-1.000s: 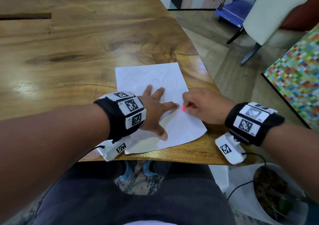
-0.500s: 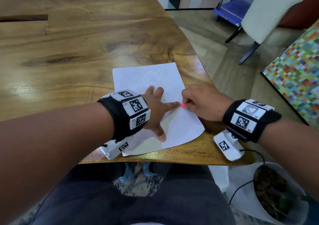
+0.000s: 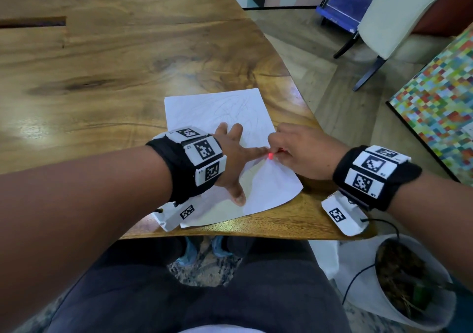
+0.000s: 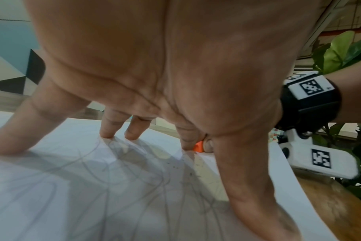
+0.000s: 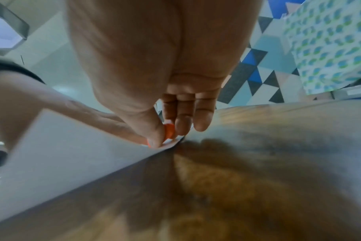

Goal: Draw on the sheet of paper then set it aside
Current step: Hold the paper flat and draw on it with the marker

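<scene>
paper: sheet of paper (image 3: 230, 138) laid flat at the bench (image 3: 102, 77) near edge, faint scribbles on it
left hand (image 3: 230, 158): fingers spread, paper pressed down
right hand (image 3: 302, 153): orange-tipped pen (image 5: 169, 131) pinched at the paper's right edge

The left hand (image 4: 155, 65) fills the upper frame, palm down, its straight fingers (image 4: 108, 128) spread and pressing their tips onto the white sheet of paper (image 4: 93, 195), which carries faint grey pencil scribbles. Beyond the index finger, an orange tip (image 4: 198, 146) shows at the paper's far edge. To the right, the right wrist's black band (image 4: 311, 104) with white markers hangs over the wooden surface (image 4: 330, 203), green leaves (image 4: 340, 48) behind.
</scene>
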